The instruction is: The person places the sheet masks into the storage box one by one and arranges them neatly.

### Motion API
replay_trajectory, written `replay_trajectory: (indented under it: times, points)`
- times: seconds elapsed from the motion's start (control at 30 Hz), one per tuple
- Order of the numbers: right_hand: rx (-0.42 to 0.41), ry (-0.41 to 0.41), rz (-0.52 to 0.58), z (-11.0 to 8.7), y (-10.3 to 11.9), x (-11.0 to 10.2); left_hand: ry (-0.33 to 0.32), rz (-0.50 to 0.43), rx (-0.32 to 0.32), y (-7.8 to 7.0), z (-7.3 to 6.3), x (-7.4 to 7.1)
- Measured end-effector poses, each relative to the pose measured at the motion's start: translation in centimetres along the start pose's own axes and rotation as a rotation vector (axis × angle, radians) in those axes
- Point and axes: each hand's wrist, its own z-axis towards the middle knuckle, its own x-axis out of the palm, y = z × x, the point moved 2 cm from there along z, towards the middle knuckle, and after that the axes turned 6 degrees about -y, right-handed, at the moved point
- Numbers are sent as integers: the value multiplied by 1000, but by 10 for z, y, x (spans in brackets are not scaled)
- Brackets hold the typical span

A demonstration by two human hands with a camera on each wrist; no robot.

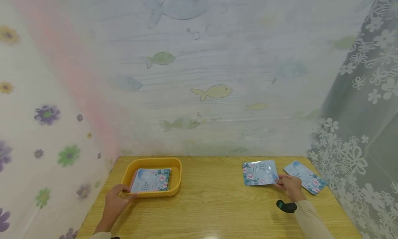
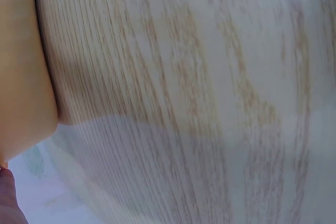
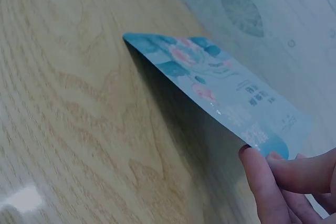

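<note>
Between thumb and fingers, my right hand [image 1: 290, 186] pinches the right end of a light-blue sachet [image 1: 259, 173] printed with pink flowers. In the right wrist view the sachet [image 3: 210, 85] slants up from the tabletop towards the fingers [image 3: 262, 182]. Just beyond that hand, a second blue flowered sachet [image 1: 306, 177] lies flat. At the left, my left hand [image 1: 115, 201] grips the near-left rim of a yellow plastic bin [image 1: 175, 166]. Inside the bin lies a stack of sachets [image 1: 150, 180], a blue flowered one on top. The left wrist view shows mainly the bin's wall [image 2: 23, 77] and a fingertip.
Both hands work over a wood-grain table [image 1: 211, 201]. Fish-printed curtain [image 1: 217, 135] hangs along its back edge, with flowered fabric [image 1: 68, 156] at the left and lace-patterned sheer [image 1: 357, 156] at the right. A dark band [image 1: 286, 207] sits on the right wrist.
</note>
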Motion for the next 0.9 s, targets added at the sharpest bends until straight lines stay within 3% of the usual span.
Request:
replay_trajectory:
  times: [0.2, 0.5, 0.9]
  points:
    - [-16, 0, -4, -5, 3, 2, -31, -10, 27, 1, 1, 0]
    - [-29, 0, 21, -16, 9, 9, -6, 8, -1, 1, 0, 2]
    - [1, 35, 140, -25, 15, 35, -11, 12, 17, -3, 1, -1]
